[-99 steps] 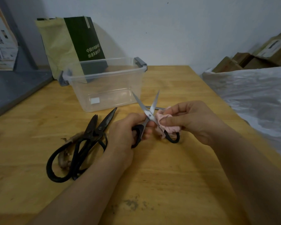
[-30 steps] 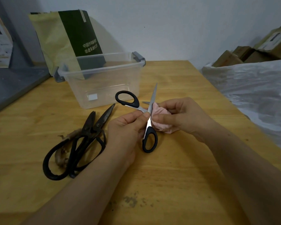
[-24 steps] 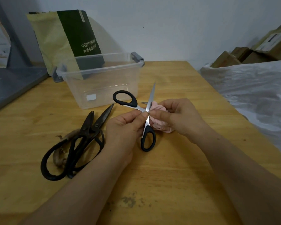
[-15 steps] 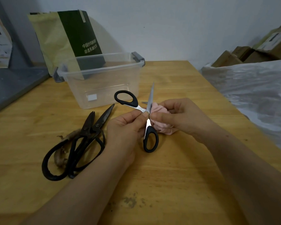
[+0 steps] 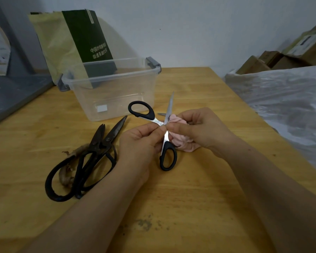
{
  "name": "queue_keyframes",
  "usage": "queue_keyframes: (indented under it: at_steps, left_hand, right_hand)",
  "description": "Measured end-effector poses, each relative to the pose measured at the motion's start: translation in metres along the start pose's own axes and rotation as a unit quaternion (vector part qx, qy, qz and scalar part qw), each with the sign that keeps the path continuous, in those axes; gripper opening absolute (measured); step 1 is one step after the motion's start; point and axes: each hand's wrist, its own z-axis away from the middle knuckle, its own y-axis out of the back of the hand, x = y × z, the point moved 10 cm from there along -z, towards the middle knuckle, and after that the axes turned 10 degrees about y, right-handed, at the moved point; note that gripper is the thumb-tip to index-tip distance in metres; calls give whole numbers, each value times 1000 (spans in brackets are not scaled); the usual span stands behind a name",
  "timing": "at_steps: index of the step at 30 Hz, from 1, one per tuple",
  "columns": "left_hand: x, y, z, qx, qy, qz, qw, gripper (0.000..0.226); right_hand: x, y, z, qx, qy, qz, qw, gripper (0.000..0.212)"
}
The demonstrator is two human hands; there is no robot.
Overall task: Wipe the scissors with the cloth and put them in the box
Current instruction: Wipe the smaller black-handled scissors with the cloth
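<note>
Old dark shears lie on the tabletop at 9 o'clock from my hands, and the clear box stands at 11 o'clock. My left hand pinches the opened scissors at their pivot, one blade pointing to 12 o'clock. At 3 o'clock of the pivot, the pink cloth is bunched against that blade, gripped in my right hand.

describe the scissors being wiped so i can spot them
Find the clear box on the wooden table. In front of it, the left hand holds scissors against a pink cloth. Unlike the dark old pair lying left, these have shiny blades.
</note>
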Motion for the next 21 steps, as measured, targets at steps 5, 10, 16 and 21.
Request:
queue_keyframes:
  at_steps: [5,10,16,21]
  left_hand:
    - [3,13,-5,27,11,18,999,6]
    - [2,1,0,-5,2,-16,1000,9]
    - [4,8,-4,19,6,8,1000,8]
    - [3,5,-3,13,-1,-20,1000,10]
  right_hand:
    - [7,20,1,5,-26,56,998,9]
    - [1,3,3,-30,-13,18,999,18]
    - [2,17,1,-11,-12,40,999,15]
    - [-1,6,2,-34,-11,47,998,10]
